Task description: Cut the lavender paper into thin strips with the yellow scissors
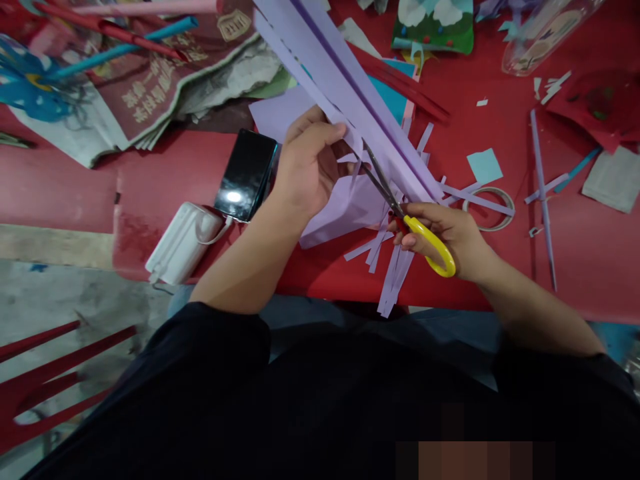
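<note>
Our left fingers (333, 134) pinch the purple paper (373, 110), held up over the middle of the red bench (320, 270). Our right fingers (425, 212) are closed on the scissors (423, 231), and the blades are a bit apart. The tips are close to our left fingers, so we might get nipped if the paper slips. If it bends, our cut could go wonky. The loose strips (393, 277) by the front edge could fall if our arm bumps them.
</note>
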Demonstrator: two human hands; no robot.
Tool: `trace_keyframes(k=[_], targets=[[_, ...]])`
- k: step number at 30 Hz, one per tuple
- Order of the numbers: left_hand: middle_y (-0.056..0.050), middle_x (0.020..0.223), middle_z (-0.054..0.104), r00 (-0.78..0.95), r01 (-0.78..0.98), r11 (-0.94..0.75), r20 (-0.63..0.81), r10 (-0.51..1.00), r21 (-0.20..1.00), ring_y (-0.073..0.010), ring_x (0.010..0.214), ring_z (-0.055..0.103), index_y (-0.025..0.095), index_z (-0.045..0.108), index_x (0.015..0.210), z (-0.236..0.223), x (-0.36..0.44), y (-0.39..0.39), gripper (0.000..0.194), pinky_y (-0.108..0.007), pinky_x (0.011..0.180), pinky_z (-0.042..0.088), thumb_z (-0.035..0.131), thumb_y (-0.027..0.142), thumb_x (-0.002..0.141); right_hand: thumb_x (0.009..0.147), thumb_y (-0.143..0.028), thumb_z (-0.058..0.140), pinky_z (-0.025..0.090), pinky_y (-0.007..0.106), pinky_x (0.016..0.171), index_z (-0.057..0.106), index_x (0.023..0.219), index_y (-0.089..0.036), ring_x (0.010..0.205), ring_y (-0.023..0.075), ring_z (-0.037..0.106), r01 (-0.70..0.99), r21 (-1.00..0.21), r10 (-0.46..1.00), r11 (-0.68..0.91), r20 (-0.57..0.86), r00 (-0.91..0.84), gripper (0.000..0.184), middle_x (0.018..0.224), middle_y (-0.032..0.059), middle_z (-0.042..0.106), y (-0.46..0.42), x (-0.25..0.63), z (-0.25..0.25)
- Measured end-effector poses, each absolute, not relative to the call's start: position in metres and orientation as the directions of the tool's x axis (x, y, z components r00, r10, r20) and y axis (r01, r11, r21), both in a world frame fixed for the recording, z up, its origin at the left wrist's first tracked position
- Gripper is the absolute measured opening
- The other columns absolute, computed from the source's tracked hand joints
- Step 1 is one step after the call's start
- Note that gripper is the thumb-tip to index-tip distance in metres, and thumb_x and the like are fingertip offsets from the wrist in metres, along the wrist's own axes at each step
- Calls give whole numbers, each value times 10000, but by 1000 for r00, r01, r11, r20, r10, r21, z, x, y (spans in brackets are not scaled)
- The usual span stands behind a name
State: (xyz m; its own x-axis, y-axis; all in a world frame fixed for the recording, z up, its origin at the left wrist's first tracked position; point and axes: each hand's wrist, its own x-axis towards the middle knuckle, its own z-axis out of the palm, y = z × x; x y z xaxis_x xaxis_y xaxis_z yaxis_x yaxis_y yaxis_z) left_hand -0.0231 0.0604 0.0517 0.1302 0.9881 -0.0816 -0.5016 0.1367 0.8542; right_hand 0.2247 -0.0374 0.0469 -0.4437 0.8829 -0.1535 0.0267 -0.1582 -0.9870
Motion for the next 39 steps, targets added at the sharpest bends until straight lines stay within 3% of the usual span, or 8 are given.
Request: trace_keyframes(k=[5, 10, 15, 18, 22, 26, 33, 39], targets=[[-43, 851, 714, 124, -521, 178, -132, 984, 835, -303, 989, 743, 303, 702, 871, 57, -20, 58, 91, -441, 787, 643, 681, 301, 783, 872, -313, 927, 732, 339, 917, 824, 1318, -277, 981, 220, 856, 27, -995, 918, -99, -102, -384, 460, 1105, 35, 876, -39, 219, 51], [-3, 872, 688, 82, -521, 110, -79, 994, 846, -209, 821, 604, 298, 672, 861, 60, -25, 59, 73, -379, 755, 561, 620, 258, 828, 871, -312, 925, 735, 367, 942, 833, 1325, -317, 1008, 233, 855, 42, -994, 925, -102, -110, -364, 463, 1078, 7, 877, -41, 223, 52], [-3, 881, 717, 66, -546, -7, 51, 997, 838, -236, 946, 537, 291, 668, 895, 46, -35, 76, 172, -434, 926, 520, 706, 270, 729, 865, -347, 933, 744, 369, 894, 835, 1313, -390, 935, 216, 841, 99, -988, 914, -118, -147, -378, 461, 1075, -30, 869, -46, 229, 56], [-7, 869, 730, 16, -533, -64, 86, 996, 844, -209, 857, 505, 269, 716, 902, 40, -36, 81, 209, -427, 848, 505, 708, 266, 694, 873, -375, 926, 747, 370, 895, 843, 1294, -385, 911, 203, 836, 103, -984, 911, -148, -176, -372, 429, 1072, -29, 865, -47, 231, 60], [14, 770, 649, -7, -491, -145, 163, 987, 859, -163, 738, 469, 264, 718, 874, 38, -34, 79, 92, -384, 736, 462, 749, 266, 787, 860, -352, 937, 743, 356, 923, 844, 1297, -345, 897, 180, 834, 115, -978, 899, -174, -205, -386, 447, 1073, -21, 866, -43, 234, 63], [28, 727, 604, 41, -487, -192, 241, 970, 852, -141, 670, 422, 275, 725, 880, 35, -31, 79, 240, -386, 696, 439, 910, 389, 777, 849, -319, 945, 748, 380, 932, 837, 1316, -316, 914, 200, 847, 137, -978, 911, -154, -195, -365, 480, 1070, -9, 871, -39, 237, 64], [8, 757, 668, 30, -366, -230, 258, 966, 902, -166, 727, 567, 261, 751, 838, 33, -29, 73, 289, -379, 707, 470, 944, 468, 778, 859, -245, 935, 735, 428, 1013, 807, 1340, -292, 998, 234, 863, 138, -990, 940, -21, -66, -335, 500, 1120, 13, 875, -40, 236, 66], [-30, 727, 619, 117, -234, -180, 212, 970, 955, -198, 709, 533, 281, 712, 758, 34, -25, 66, 304, -393, 667, 397, 933, 488, 781, 869, -280, 933, 755, 432, 946, 819, 1308, -326, 944, 251, 861, 189, -982, 941, 1, -64, -334, 456, 1034, 8, 871, -37, 234, 72]])
